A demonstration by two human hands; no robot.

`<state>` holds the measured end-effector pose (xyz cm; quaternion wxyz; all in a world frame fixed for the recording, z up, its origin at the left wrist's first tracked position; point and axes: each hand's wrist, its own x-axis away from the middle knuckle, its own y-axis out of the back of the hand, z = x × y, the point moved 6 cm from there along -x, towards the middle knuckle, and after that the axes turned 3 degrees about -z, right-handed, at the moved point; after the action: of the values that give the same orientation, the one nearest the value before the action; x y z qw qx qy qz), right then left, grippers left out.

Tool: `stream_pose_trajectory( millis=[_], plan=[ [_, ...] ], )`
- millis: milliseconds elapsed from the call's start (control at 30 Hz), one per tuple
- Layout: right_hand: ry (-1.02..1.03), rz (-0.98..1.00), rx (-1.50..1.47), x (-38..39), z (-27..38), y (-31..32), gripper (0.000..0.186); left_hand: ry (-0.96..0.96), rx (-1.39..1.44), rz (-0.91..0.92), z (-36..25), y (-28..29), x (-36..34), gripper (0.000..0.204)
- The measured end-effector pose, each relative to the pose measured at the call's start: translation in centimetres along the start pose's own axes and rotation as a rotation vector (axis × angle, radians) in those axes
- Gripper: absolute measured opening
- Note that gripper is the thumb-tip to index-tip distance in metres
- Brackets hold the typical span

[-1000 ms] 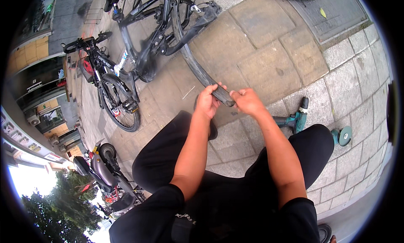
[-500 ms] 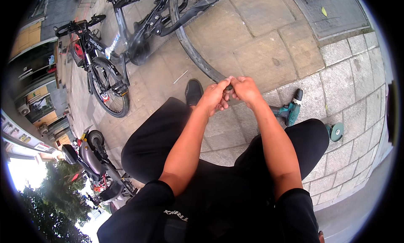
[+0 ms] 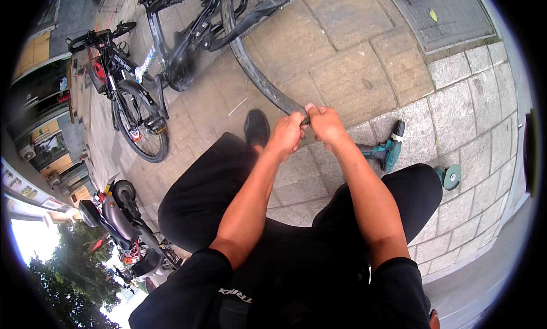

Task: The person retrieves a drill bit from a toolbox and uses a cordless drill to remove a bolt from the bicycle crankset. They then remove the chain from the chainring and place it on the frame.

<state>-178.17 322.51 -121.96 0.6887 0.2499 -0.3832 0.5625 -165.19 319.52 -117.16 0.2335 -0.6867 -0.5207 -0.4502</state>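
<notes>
A long, grey-black bicycle inner tube [image 3: 256,78] curves down from beside an overturned-looking black bicycle frame [image 3: 196,41] to my hands. At its near end my left hand [image 3: 286,135] is closed, fingers curled round the rubber. Right beside it, my right hand [image 3: 326,125] pinches the same end, with the thumb raised along the top. A small dark piece shows between the two hands; its exact shape is hidden by my fingers. Both forearms reach forward over my knees.
A teal cordless drill [image 3: 388,152] lies on the paving by my right knee, with a green disc tool [image 3: 450,177] farther right. A second bicycle [image 3: 137,112] and a scooter [image 3: 117,223] stand at left. A metal cover [image 3: 450,21] is set into the ground at far right.
My hands have shifted slightly and turned at the tube's end, the left fingers curling in more. The whole view has moved a little. The tube's end stays in my hands.
</notes>
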Motion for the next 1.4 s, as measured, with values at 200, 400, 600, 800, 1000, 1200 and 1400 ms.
stream_pose_trajectory(
  millis=[200,400,600,800,1000,1200,1400],
  plan=[
    [-0.142,0.037,-0.193,0.4,0.1,-0.7,0.037,-0.076,0.083,0.031,0.3,-0.1,0.2,0.038],
    [-0.203,0.123,-0.318,0.5,-0.2,-1.2,0.033,-0.157,0.105,0.037,0.7,0.2,0.6,0.04],
    [-0.282,0.14,-0.263,1.0,-1.4,-1.5,0.034,-0.167,0.091,0.021,2.8,0.1,0.3,0.038],
    [-0.193,0.144,-0.232,-0.6,-0.2,-0.6,0.034,-0.015,0.138,0.031,1.0,0.1,-0.9,0.043],
    [-0.149,0.074,-0.202,-1.6,-1.0,0.6,0.034,0.066,-0.021,-0.157,0.2,3.0,-1.7,0.074],
    [-0.165,0.043,-0.196,-1.5,-0.1,1.1,0.036,-0.054,-0.104,-0.114,-1.5,3.4,-2.3,0.048],
    [-0.045,0.162,-0.135,-2.3,2.2,0.3,0.035,-0.019,-0.154,-0.081,-3.3,3.0,-0.8,0.048]
  ],
)
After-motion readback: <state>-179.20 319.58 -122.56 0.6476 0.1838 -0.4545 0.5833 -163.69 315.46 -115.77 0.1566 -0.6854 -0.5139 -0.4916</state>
